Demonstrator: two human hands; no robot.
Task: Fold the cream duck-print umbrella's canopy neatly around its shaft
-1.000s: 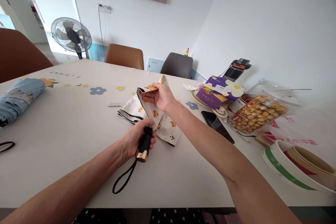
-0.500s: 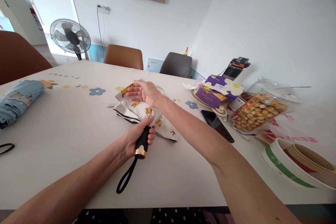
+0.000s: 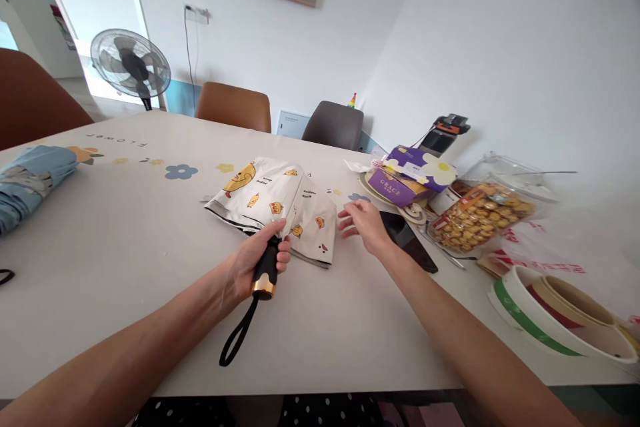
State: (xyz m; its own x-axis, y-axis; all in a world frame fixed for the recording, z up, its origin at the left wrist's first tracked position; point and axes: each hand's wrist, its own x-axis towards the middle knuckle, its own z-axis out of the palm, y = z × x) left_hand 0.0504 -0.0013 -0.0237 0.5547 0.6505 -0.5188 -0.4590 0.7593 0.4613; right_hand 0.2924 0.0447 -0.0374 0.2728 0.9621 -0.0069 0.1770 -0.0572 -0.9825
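A white folding umbrella point(image 3: 280, 197) printed with yellow ducks lies on the table, its loose canopy folds spread out flat. My left hand point(image 3: 260, 253) is wrapped round its black handle, just below the canopy. The handle ends in a gold band, and a black wrist strap hangs from it toward me. To the right of the canopy, my right hand point(image 3: 364, 223) hovers with fingers apart and nothing in them. A gap separates its fingertips from the fabric's right edge.
A blue folded umbrella point(image 3: 35, 180) lies at the left. On the right are a black phone point(image 3: 407, 240), a purple box point(image 3: 400, 180), a clear snack jar point(image 3: 485, 210) and a white-and-green bowl point(image 3: 545, 320). Chairs and a fan point(image 3: 133, 67) stand beyond the white table point(image 3: 125, 233).
My right hand has moved off the umbrella's canopy to the right, uncovering the duck print. The left hand keeps its hold on the handle. The view has shifted slightly.
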